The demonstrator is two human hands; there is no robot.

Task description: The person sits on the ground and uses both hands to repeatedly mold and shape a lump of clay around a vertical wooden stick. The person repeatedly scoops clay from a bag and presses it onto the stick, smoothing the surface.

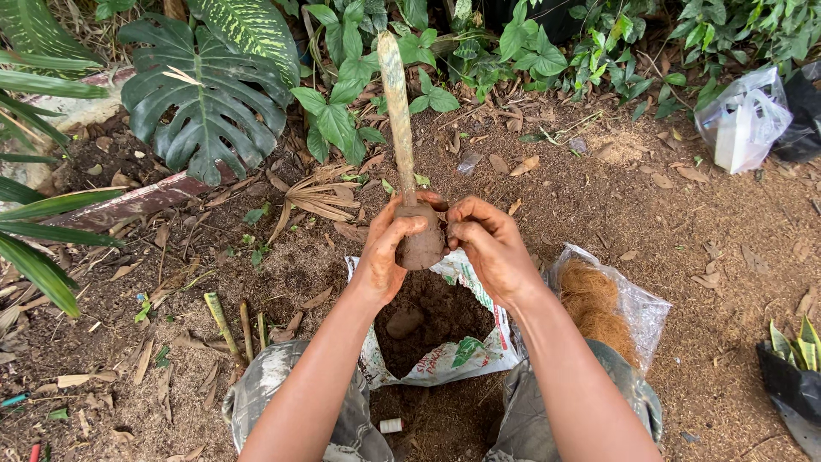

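My left hand and my right hand are both wrapped around a lump of wet brown mud packed on the lower end of a pale plant stem cutting. The stem stands nearly upright, its tip reaching toward the leafy plants at the back. Both hands are smeared with mud. Directly under them lies an opened white printed bag of dark soil, between my knees.
A clear plastic bag of brown coconut fibre lies right of the soil bag. A white plastic bag sits at the far right. Several cut stem pieces lie left. A black pot with a striped plant stands at the right edge.
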